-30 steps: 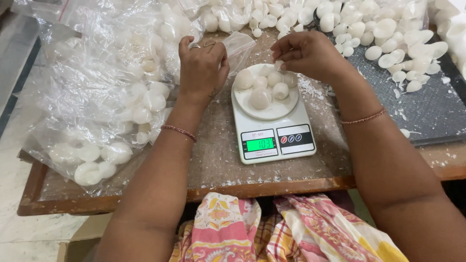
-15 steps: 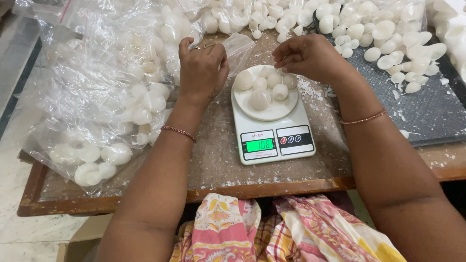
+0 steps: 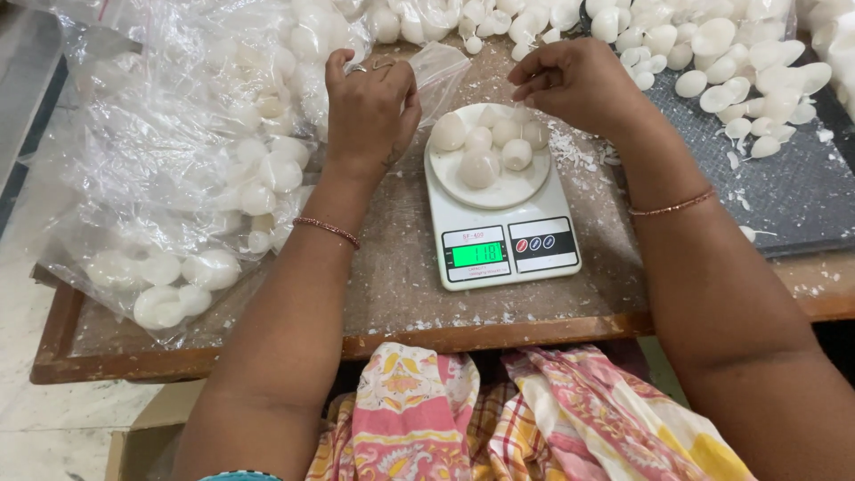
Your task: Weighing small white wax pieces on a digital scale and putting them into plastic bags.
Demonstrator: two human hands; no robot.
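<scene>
head view: a small white digital kitchen scale (image 3: 501, 218) sits on a worn wooden table (image 3: 401, 294), its green display lit on the side nearest the person. on the scale's round platform lie several white egg-shaped pieces (image 3: 488, 147), bunched toward the far half of the platform and touching one another.

the left hand (image 3: 370, 107) hovers just left of the scale's platform, fingers curled together and pinching the edge of a small clear plastic bag (image 3: 441, 76) that stands up just beyond the scale's far-left corner. the right hand (image 3: 579, 85) hangs just beyond the platform's far-right edge, fingertips (image 3: 525, 85) drawn together in a pinch; whether anything sits between them cannot be told. each wrist wears a thin bangle.

left of the scale, well apart from it, a heap of clear plastic bags filled with the same white pieces (image 3: 187, 196) spreads to the table's edge. right of the scale lies a dark mat (image 3: 775, 205) with loose white pieces (image 3: 739, 53) scattered at its far end, and white flakes between mat and scale. nearer than the scale, below the table's edge, is a pink and yellow patterned cloth (image 3: 499, 419).
</scene>
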